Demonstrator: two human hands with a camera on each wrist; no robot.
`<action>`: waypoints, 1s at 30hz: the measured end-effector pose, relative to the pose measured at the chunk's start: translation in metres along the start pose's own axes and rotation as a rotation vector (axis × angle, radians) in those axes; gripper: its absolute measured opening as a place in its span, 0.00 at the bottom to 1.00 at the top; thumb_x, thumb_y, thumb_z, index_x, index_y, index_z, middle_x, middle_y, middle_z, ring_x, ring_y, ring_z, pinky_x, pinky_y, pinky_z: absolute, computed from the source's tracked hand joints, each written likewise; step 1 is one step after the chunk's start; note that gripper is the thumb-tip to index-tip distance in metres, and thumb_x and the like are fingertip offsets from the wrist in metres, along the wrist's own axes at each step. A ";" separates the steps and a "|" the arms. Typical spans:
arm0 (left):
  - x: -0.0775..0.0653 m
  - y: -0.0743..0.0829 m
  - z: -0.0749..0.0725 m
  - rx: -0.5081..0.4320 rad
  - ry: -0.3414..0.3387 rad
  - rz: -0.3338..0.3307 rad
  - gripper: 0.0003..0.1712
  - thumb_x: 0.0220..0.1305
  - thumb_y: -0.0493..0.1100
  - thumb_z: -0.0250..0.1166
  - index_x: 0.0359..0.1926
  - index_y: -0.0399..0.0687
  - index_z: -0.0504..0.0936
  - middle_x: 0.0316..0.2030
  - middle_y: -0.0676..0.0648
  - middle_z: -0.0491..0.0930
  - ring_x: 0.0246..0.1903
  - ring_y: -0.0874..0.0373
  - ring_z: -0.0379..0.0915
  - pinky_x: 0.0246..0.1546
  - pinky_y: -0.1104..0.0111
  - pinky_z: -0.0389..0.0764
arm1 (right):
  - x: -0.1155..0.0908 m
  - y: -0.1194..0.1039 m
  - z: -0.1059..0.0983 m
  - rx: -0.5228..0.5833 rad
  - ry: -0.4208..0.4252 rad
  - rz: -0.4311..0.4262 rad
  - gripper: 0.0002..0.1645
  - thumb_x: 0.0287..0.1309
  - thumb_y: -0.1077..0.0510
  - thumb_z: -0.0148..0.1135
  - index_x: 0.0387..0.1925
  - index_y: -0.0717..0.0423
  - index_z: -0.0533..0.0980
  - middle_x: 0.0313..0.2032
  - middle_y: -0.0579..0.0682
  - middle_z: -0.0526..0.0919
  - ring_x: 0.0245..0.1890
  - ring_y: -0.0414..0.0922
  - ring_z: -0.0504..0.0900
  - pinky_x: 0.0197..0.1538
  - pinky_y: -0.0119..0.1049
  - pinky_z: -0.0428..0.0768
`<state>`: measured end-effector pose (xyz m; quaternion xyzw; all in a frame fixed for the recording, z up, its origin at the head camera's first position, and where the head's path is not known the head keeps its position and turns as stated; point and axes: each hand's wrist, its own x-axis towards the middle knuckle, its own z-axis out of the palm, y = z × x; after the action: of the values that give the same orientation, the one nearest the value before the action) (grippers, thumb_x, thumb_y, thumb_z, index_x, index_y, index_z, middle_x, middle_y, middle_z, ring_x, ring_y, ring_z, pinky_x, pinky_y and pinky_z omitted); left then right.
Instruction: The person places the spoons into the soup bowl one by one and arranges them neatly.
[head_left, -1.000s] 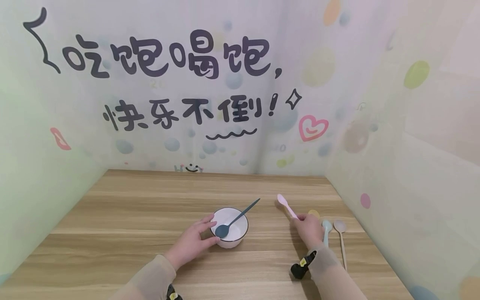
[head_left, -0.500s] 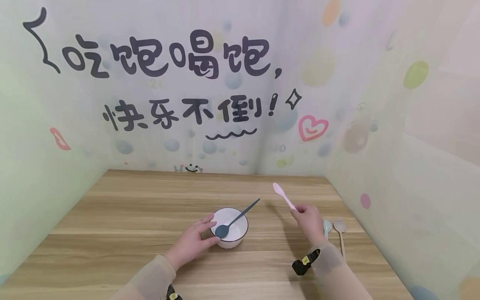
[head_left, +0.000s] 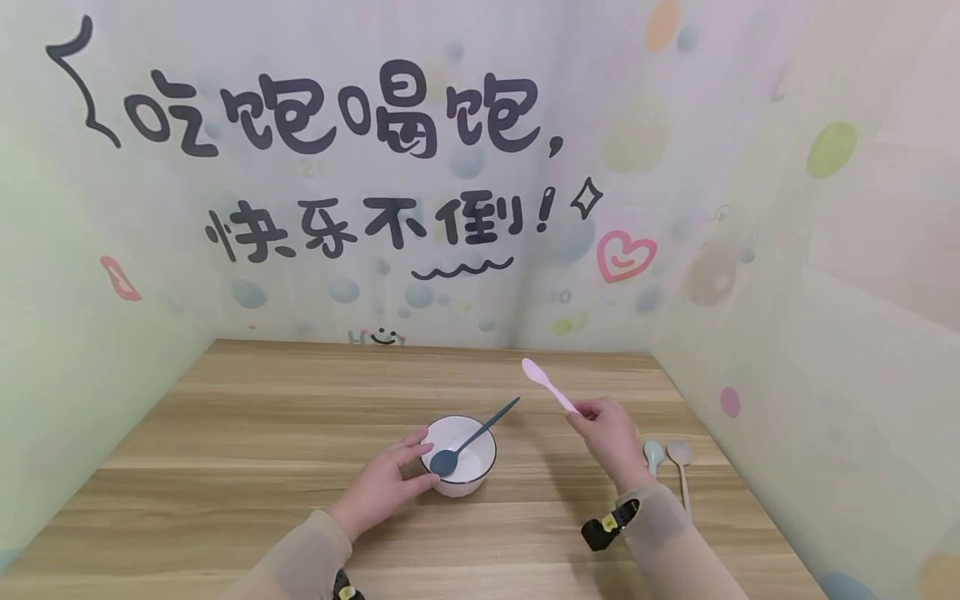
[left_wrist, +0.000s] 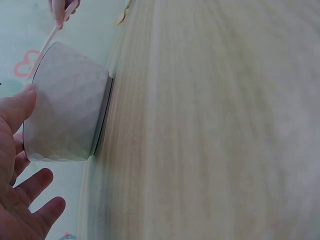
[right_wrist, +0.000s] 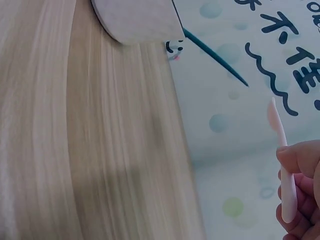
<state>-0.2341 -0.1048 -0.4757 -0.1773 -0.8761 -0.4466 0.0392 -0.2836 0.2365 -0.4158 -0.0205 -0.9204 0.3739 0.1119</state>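
A white bowl (head_left: pixel 477 480) with a dark rim stands on the table, and a dark blue spoon (head_left: pixel 444 462) lies across it, its handle sticking out past the rim. My left hand (head_left: pixel 386 486) holds the bowl's left side, with the thumb near the rim and some fingers behind; two other fingers are spread free in the left wrist view. To the right, above the table, my right hand (head_left: pixel 611 442) pinches a pink spoon (head_left: pixel 549 386) by its handle. Its head points up and left. The right wrist view shows the handle's end (right_wrist: pixel 288 212) against my curled fingers.
Right of my right hand lie a light blue spoon (head_left: pixel 653 454) and a beige spoon (head_left: pixel 680 455), partly behind the forearm. Part of a yellow spoon (left_wrist: pixel 121 17) shows in the left wrist view. Printed walls (head_left: pixel 360 308) enclose the wooden table (head_left: pixel 262 417).
My right hand has lifted the pink spoon off the table and carried it up and left, towards the bowl. The left hand, the bowl and the blue spoon have stayed in place.
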 end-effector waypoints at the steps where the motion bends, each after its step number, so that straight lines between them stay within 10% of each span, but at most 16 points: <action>1: 0.000 0.000 0.000 0.001 0.000 0.001 0.33 0.56 0.52 0.71 0.58 0.39 0.78 0.68 0.46 0.66 0.67 0.44 0.58 0.65 0.51 0.63 | 0.000 -0.002 0.000 0.002 -0.001 -0.009 0.13 0.57 0.53 0.67 0.40 0.56 0.84 0.36 0.51 0.78 0.33 0.46 0.73 0.31 0.35 0.73; 30: 0.001 0.000 0.000 0.026 0.002 -0.001 0.33 0.56 0.53 0.71 0.58 0.40 0.78 0.68 0.46 0.65 0.67 0.44 0.58 0.65 0.50 0.62 | -0.010 -0.024 0.005 0.007 -0.134 -0.234 0.04 0.51 0.57 0.72 0.31 0.51 0.84 0.29 0.44 0.76 0.29 0.43 0.73 0.32 0.36 0.74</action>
<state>-0.2352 -0.1043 -0.4758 -0.1759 -0.8819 -0.4353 0.0423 -0.2733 0.2144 -0.4042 0.1125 -0.9206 0.3621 0.0930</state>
